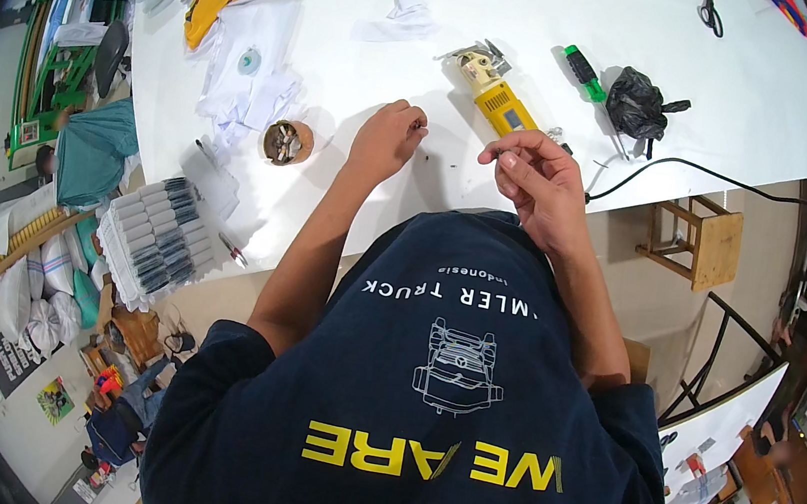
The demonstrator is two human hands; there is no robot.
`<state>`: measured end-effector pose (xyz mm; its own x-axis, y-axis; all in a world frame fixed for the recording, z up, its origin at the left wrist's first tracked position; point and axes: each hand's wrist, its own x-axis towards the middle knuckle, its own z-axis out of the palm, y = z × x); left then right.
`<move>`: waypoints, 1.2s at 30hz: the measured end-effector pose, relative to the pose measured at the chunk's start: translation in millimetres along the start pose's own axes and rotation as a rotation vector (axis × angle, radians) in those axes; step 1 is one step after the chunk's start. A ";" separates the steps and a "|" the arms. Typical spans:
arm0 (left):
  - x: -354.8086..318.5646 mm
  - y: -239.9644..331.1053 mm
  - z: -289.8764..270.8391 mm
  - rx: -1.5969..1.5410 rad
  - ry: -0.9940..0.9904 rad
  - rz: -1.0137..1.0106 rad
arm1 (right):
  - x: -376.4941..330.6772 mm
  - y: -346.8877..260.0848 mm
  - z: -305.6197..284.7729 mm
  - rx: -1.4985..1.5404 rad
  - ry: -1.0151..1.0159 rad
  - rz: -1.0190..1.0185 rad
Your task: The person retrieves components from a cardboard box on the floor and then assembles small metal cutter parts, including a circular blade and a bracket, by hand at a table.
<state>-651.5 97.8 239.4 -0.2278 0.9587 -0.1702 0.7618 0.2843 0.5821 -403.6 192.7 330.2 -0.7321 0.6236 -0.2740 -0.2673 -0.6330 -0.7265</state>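
Over the near part of the white table [345, 74], my left hand [388, 141] is closed with its fingers curled inward. Something dark shows at its fingertips, too small to make out. My right hand [537, 186] pinches a small dark piece [497, 153] between thumb and fingers. Just beyond that hand lies a yellow handheld electric cutter [501, 101], its metal head pointing away to the left. A tiny dark bit [426, 157] lies on the tabletop between my hands.
Right of the cutter are a green-and-black screwdriver [584, 72], a black plastic bag [640, 105] and a black cable [696, 165]. A round brown bowl [305, 142], white cloth [245, 61] and stacked rolled fabric [158, 237] are on the left. Black scissors [711, 13] lie far right.
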 end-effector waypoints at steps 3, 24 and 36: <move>3.2 0.6 4.0 0.015 0.042 0.007 | -1.1 -1.8 1.3 -0.002 -0.008 -0.018; -29.8 25.5 29.6 -0.043 0.054 0.268 | 4.7 36.3 -47.0 -0.226 0.126 0.103; -13.8 71.1 -5.5 -0.965 -0.148 -0.170 | -6.0 1.5 -17.9 -0.230 0.135 0.059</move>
<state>-597.5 104.8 287.5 -0.1601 0.9150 -0.3704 -0.1091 0.3565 0.9279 -388.4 196.2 319.5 -0.6483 0.6539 -0.3901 -0.0659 -0.5586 -0.8268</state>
